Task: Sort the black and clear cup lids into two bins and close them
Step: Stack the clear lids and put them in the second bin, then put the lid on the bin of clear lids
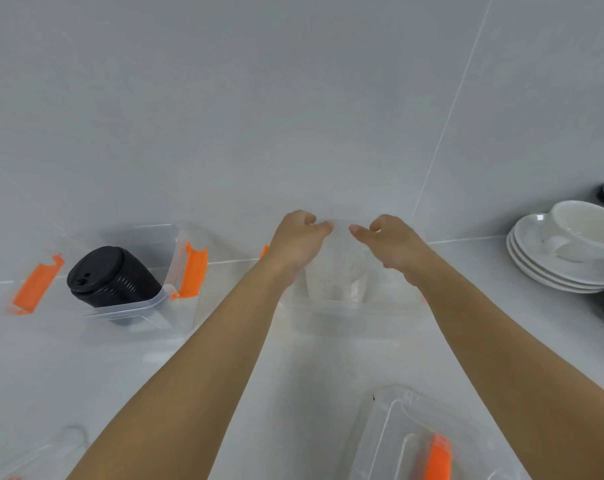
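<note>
A stack of black cup lids (112, 277) lies on its side in the left clear bin (176, 244), which has orange latches. Against the wall at centre stands a second clear bin (356, 317). Over it, my left hand (295, 244) and my right hand (390, 245) both grip a stack of clear cup lids (338, 271), which hangs down into that bin. My fingers pinch its top rim from either side. The clear stack is faint and blurred, so its lower end is hard to make out.
A clear bin lid with an orange latch (432, 448) lies at the near right. Another clear lid (34, 455) shows at the near left corner. White saucers with a cup (567, 247) stand at the right, next to a dark object. The tiled wall is close behind.
</note>
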`<state>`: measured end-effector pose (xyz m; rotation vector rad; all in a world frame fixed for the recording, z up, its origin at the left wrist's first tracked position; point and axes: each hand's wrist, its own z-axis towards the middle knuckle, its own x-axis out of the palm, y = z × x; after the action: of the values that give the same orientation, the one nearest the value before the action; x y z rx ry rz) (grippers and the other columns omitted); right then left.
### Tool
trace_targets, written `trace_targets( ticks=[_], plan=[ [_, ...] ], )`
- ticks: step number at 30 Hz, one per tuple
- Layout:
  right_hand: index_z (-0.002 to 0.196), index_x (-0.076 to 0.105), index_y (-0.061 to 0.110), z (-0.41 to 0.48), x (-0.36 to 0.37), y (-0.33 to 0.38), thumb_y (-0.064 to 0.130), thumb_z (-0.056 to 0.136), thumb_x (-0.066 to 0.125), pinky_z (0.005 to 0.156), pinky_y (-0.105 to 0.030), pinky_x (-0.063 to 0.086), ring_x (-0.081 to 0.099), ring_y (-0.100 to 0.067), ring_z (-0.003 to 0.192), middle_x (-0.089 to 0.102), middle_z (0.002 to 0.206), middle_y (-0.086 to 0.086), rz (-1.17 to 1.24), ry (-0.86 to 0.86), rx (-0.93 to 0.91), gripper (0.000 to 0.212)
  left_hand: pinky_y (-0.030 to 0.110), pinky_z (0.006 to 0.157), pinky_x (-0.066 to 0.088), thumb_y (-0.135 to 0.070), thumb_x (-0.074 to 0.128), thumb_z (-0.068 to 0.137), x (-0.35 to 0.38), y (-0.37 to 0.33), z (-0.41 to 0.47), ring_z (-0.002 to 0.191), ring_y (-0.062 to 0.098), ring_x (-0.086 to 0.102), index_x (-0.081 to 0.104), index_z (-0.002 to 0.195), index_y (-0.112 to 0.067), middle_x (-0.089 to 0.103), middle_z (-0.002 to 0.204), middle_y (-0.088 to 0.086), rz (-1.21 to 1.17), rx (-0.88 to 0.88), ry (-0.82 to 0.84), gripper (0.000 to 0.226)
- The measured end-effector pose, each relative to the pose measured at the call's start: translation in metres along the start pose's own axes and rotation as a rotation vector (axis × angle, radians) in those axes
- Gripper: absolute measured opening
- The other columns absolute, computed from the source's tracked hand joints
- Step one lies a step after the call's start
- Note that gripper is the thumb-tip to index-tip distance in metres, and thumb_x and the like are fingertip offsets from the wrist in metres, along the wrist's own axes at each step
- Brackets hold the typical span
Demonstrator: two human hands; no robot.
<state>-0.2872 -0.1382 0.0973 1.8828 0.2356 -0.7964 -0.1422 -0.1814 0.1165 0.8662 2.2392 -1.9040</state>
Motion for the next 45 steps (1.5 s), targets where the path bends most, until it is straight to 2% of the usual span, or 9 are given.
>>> trace_targets(
  ticks=[2, 4, 12, 17, 21, 30, 36, 40, 45],
  plan=[
    [0.126, 0.046, 0.011, -0.008, -0.006, 0.004, 0.052, 0.088, 0.048, 0.080, -0.032, 0.036, 0.050, -0.023, 0.103, 0.053, 0.117, -0.003, -0.027, -0.036, -0.025, 0.056, 0.028, 0.100, 0.035, -0.037, 0.054, 0.090, -0.005, -0.004, -0.010, 0.128, 0.018, 0.045, 0.043, 0.137, -0.009, 0.046, 0.142, 0.005, 0.032, 0.087, -0.032, 0.055],
    [0.136, 0.038, 0.013, -0.018, -0.012, 0.005, 0.054, 0.087, 0.049, 0.083, -0.031, 0.034, 0.049, -0.025, 0.117, 0.050, 0.134, -0.007, -0.029, -0.073, -0.069, 0.065, 0.030, 0.103, 0.037, -0.041, 0.053, 0.089, -0.010, -0.006, -0.021, 0.127, 0.017, 0.046, 0.045, 0.135, -0.012, 0.049, 0.140, 0.003, 0.093, 0.167, -0.065, 0.055],
    [0.143, 0.025, 0.027, -0.080, -0.026, 0.005, 0.062, 0.080, 0.052, 0.096, -0.041, 0.041, 0.048, -0.024, 0.124, 0.046, 0.139, -0.004, -0.089, -0.325, -0.309, 0.076, 0.024, 0.103, 0.027, -0.049, 0.049, 0.089, -0.024, -0.002, -0.071, 0.135, 0.014, 0.036, 0.036, 0.142, -0.020, 0.041, 0.147, -0.003, 0.349, 0.516, -0.317, 0.062],
    [0.146, 0.015, 0.031, -0.121, -0.030, -0.001, 0.064, 0.079, 0.048, 0.100, -0.040, 0.039, 0.038, -0.019, 0.131, 0.040, 0.144, -0.002, -0.115, -0.504, -0.497, 0.082, 0.031, 0.111, 0.027, -0.051, 0.046, 0.086, -0.024, 0.005, -0.106, 0.140, 0.013, 0.028, 0.029, 0.145, -0.020, 0.033, 0.152, -0.002, 0.337, 0.666, -0.377, 0.068],
    [0.148, 0.011, 0.031, -0.148, -0.031, -0.009, 0.060, 0.080, 0.050, 0.101, -0.047, 0.041, 0.035, -0.019, 0.133, 0.035, 0.147, -0.004, -0.110, -0.560, -0.555, 0.083, 0.030, 0.112, 0.025, -0.049, 0.046, 0.086, -0.020, 0.010, -0.124, 0.140, 0.013, 0.027, 0.029, 0.146, -0.020, 0.032, 0.153, 0.000, 0.305, 0.690, -0.365, 0.069],
    [0.149, 0.014, 0.022, -0.188, -0.026, -0.048, 0.055, 0.083, 0.053, 0.104, -0.039, 0.033, 0.034, -0.024, 0.134, 0.038, 0.147, -0.012, -0.204, -0.652, -0.487, 0.083, 0.044, 0.110, 0.033, -0.048, 0.048, 0.086, -0.002, 0.034, -0.155, 0.138, 0.015, 0.034, 0.030, 0.145, -0.019, 0.035, 0.151, 0.000, 0.277, 0.658, -0.280, 0.068],
    [0.149, 0.016, 0.021, -0.209, -0.014, -0.078, 0.055, 0.083, 0.052, 0.103, -0.043, 0.034, 0.037, -0.029, 0.134, 0.037, 0.147, -0.015, -0.293, -0.634, -0.368, 0.083, 0.021, 0.107, 0.019, -0.051, 0.045, 0.086, 0.007, 0.057, -0.177, 0.132, -0.006, 0.020, 0.031, 0.145, -0.019, 0.033, 0.152, -0.003, 0.307, 0.642, -0.259, 0.068],
    [0.149, 0.013, 0.022, -0.224, -0.001, -0.099, 0.055, 0.084, 0.050, 0.103, -0.044, 0.033, 0.036, -0.030, 0.134, 0.035, 0.148, -0.017, -0.346, -0.589, -0.295, 0.082, 0.025, 0.108, 0.022, -0.050, 0.046, 0.087, 0.011, 0.077, -0.193, 0.138, 0.012, 0.028, 0.030, 0.145, -0.018, 0.035, 0.152, -0.002, 0.333, 0.605, -0.207, 0.068],
    [0.149, 0.011, 0.022, -0.234, 0.008, -0.121, 0.056, 0.085, 0.048, 0.104, -0.047, 0.032, 0.037, -0.032, 0.133, 0.034, 0.148, -0.017, -0.380, -0.540, -0.231, 0.082, 0.027, 0.108, 0.021, -0.048, 0.048, 0.090, 0.014, 0.098, -0.208, 0.139, 0.015, 0.028, 0.028, 0.146, -0.018, 0.034, 0.152, 0.000, 0.386, 0.558, -0.162, 0.066]
  ],
)
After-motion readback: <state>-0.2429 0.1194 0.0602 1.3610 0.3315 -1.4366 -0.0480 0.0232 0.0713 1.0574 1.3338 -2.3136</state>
